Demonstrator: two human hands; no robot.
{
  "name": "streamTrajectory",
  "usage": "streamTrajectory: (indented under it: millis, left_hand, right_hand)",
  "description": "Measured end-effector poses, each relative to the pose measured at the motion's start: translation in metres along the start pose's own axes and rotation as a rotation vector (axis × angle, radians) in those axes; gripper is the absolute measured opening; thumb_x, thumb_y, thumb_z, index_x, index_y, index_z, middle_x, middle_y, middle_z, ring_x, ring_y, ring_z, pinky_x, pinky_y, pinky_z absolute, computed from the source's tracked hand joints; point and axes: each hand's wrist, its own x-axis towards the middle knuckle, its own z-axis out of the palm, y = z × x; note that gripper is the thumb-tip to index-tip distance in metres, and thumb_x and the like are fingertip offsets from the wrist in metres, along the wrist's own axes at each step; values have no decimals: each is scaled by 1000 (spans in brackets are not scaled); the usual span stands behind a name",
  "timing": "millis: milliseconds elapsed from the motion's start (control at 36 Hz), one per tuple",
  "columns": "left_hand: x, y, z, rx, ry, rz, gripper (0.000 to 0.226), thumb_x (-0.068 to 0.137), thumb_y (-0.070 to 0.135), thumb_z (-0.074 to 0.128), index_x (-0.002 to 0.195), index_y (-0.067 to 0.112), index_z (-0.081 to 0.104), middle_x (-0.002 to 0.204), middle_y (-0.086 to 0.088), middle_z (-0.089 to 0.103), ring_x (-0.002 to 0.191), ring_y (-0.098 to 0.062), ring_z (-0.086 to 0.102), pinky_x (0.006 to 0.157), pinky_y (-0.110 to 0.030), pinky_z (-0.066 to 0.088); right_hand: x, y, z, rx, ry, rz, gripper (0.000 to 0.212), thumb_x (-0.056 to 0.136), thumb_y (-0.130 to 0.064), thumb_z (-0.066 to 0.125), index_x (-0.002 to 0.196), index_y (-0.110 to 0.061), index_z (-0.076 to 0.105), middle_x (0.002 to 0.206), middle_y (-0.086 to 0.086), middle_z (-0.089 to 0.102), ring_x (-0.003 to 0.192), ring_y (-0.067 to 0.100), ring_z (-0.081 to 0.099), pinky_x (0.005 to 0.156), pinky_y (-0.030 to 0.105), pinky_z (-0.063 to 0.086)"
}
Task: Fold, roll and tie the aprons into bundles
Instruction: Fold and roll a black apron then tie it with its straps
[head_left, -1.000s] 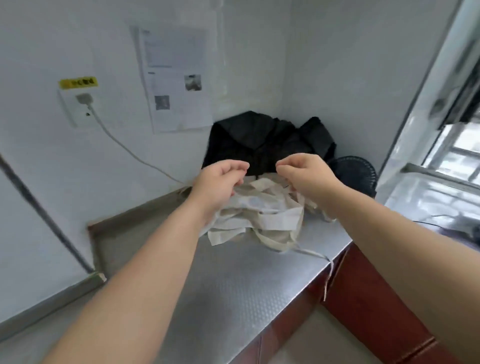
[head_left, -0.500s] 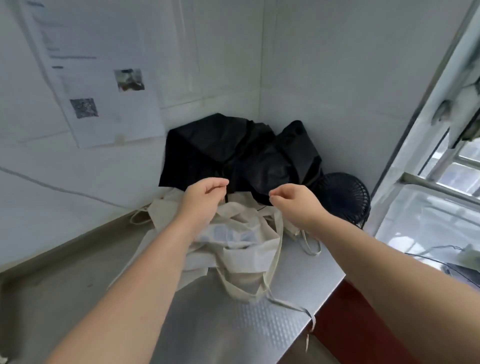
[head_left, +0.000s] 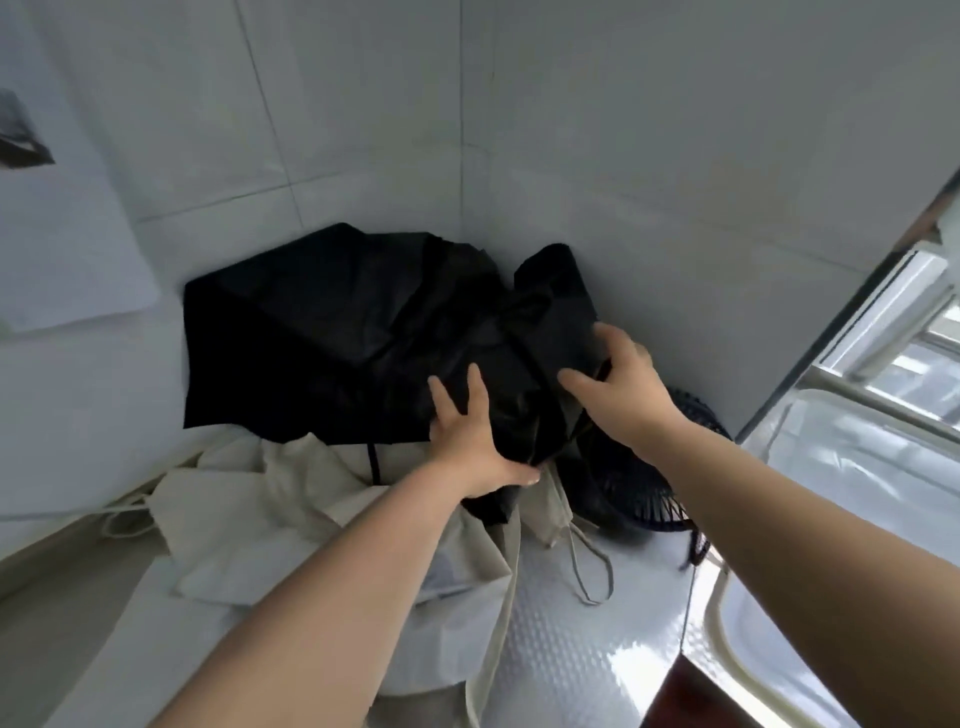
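A crumpled black apron (head_left: 337, 338) is heaped in the corner where the two tiled walls meet. In front of it a cream apron (head_left: 249, 519) lies spread loosely on the steel counter, its ties (head_left: 592, 571) trailing to the right. My left hand (head_left: 467, 436) is on the lower front of the black apron, fingers spread over the cloth and thumb tucked under a fold. My right hand (head_left: 618, 379) grips the same black cloth at its right side, fingers curled over the top.
A small black fan (head_left: 639, 493) stands on the counter (head_left: 571, 649) just right of the aprons, under my right forearm. A paper sheet (head_left: 62, 249) hangs on the left wall. A white rim (head_left: 737, 649) and a window (head_left: 909, 338) are at the right.
Both hands have let go of the cream apron and reached forward onto the black apron in the corner. The view has moved closer to the corner.
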Motion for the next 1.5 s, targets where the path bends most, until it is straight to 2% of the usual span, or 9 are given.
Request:
streamTrajectory:
  millis: [167, 278, 389, 528, 667, 861, 1083, 1306, 1500]
  left_hand:
    - [11, -12, 7, -124, 200, -8, 80, 91, 15, 53, 151, 27, 2, 136, -5, 48, 116, -22, 53, 92, -25, 42]
    - [3, -4, -15, -303, 407, 33, 40, 94, 12, 47, 132, 22, 52, 119, 3, 61, 107, -15, 54, 87, -21, 38]
    - [-11, -2, -36, -567, 618, -22, 27, 95, 15, 47, 116, 24, 61, 108, 9, 61, 100, -9, 54, 84, -20, 39]
    - [-39, -6, -57, -688, 854, -4, 9, 95, 28, 50, 101, 29, 57, 95, 15, 59, 99, -13, 57, 83, -24, 43]
    - [-92, -12, -71, -895, 755, 69, 64, 54, 68, 74, 107, 38, 54, 112, 15, 62, 108, -7, 58, 91, -25, 45]
    - [-168, -47, -89, -669, 992, 9, 31, 100, 19, 44, 88, 10, 70, 76, 7, 67, 78, -13, 60, 65, -17, 52]
    - [-316, -119, -110, -754, 1342, -129, 8, 93, 31, 54, 87, 26, 52, 77, 19, 51, 72, -2, 50, 64, -17, 43]
    - [-436, -199, -96, -1011, 1394, -251, 41, 98, 8, 35, 65, 19, 57, 46, 10, 56, 51, -3, 54, 58, -20, 43]
    - [-481, -278, -71, -791, 1303, -654, 6, 88, 15, 54, 91, 13, 58, 99, -12, 61, 93, -28, 58, 80, -35, 49]
  right_hand:
    - [44, 16, 11, 22, -152, 59, 105, 79, -43, 71, 149, -33, -7, 156, 5, -6, 141, 32, 20, 110, 44, 30]
    - [67, 24, 20, 138, -292, 78, 95, 83, -33, 70, 151, -23, 5, 150, 9, 27, 132, 30, 36, 107, 41, 36]
    - [73, 11, 23, 100, -273, -99, 33, 95, -33, 53, 111, -4, 60, 106, 10, 64, 99, 25, 59, 87, 35, 49]
    - [59, -37, 14, 172, -194, -355, 43, 98, -38, 45, 63, -13, 41, 62, -1, 46, 58, 11, 43, 54, 25, 34]
    - [31, -82, 7, 526, -291, -396, 33, 98, -36, 46, 75, -13, 53, 71, -4, 54, 68, 5, 49, 66, 20, 41]
    - [-51, -153, 10, 494, -323, -753, 24, 100, -28, 41, 111, -14, 58, 95, -11, 58, 83, 2, 51, 67, 0, 35]
    - [-167, -189, 65, 399, -334, -830, 15, 95, -24, 55, 81, -24, 50, 72, -17, 46, 67, 0, 44, 54, 8, 32]
    - [-281, -195, 141, 277, -408, -836, 22, 94, -25, 56, 105, -6, 61, 98, 12, 65, 93, 28, 57, 70, 28, 36]
    - [-316, -180, 187, 96, -694, -579, 59, 90, -40, 59, 141, -20, 37, 135, 9, 49, 123, 27, 48, 99, 38, 43]
